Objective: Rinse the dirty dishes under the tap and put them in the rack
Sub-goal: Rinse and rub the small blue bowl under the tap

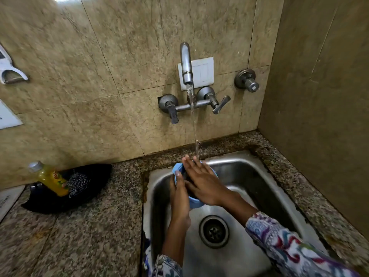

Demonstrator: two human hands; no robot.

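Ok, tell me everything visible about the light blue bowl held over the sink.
The light blue bowl looks plastic, round and smooth. It tilts over the steel sink, under the tap's stream. The left hand grips its near rim; the right hand lies flat across its opening, hiding the inside.

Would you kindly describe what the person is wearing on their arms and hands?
Both hands, left hand and right hand, are bare, with no gloves. Each forearm emerges from a loose white sleeve printed with swirling blue, purple, teal and red patterns.
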